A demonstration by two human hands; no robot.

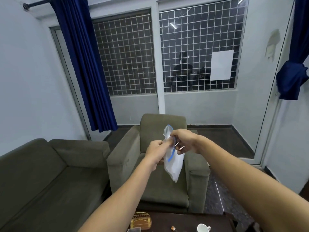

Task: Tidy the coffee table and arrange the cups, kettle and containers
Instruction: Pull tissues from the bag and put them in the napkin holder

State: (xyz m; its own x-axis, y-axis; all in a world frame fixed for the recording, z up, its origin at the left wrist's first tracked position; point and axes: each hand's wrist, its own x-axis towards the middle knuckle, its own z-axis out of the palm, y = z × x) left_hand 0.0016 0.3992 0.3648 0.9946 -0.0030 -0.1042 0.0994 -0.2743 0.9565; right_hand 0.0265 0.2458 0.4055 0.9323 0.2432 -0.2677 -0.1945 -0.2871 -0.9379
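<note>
You hold a clear plastic zip bag (pixel 173 162) up at the centre of the frame, in front of the olive armchair (pixel 160 148). Both hands pinch its blue-edged mouth: your left hand (pixel 154 152) is closed on the near side of the opening, your right hand (pixel 182 141) is closed on the far side, and the bag hangs slack below them. The step in hand looks like opening or sealing the bag; which of the two cannot be told. The dark surface (pixel 184 221) lies along the bottom edge of the frame, carrying a white cup (pixel 203 228), a gold wire holder (pixel 141 221) and a small brown scrap (pixel 173 228). Next, you likely need to bring the bag down to the surface, keeping your grip on the opening.
</note>
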